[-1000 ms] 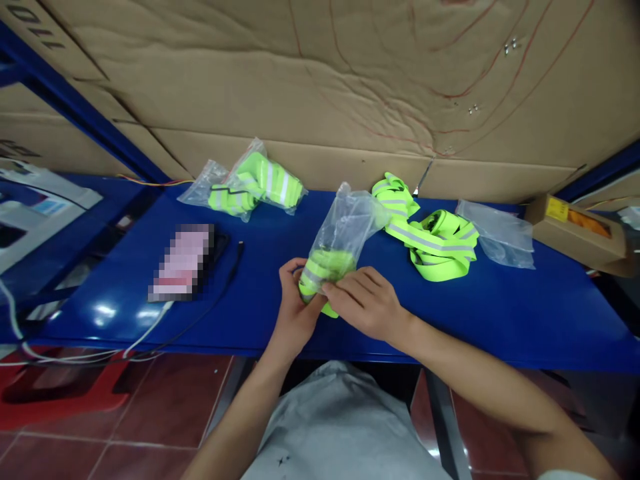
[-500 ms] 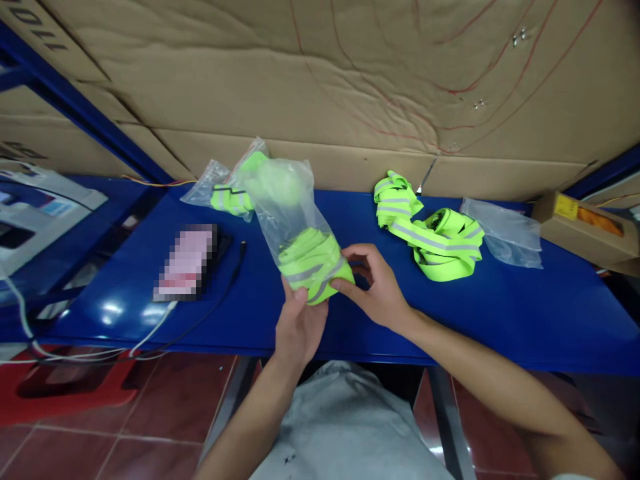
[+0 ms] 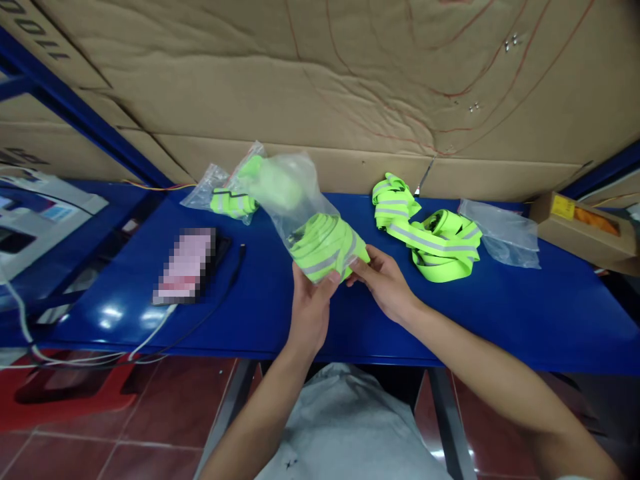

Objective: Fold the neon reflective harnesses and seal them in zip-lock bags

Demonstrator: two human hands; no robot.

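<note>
A rolled neon-yellow strap with grey stripes is partly inside a clear plastic bag, held above the blue table. My left hand grips its lower left side, thumb on top. My right hand pinches its lower right end, where the strap sticks out near the bag's mouth. Behind the bag's far end, bagged yellow straps lie at the back left. To the right of my hands rest loose yellow straps, partly coiled, beside a flat clear bag.
On the blue table, a blurred-out phone-like object lies at left with cables. A cardboard box stands at the right end. A cardboard sheet rises behind. A grey-white device is at far left, above a red stool.
Both hands have shifted slightly with the bagged roll, which has moved right and a little upward. My right hand's fingers have moved in closer around its lower end.
</note>
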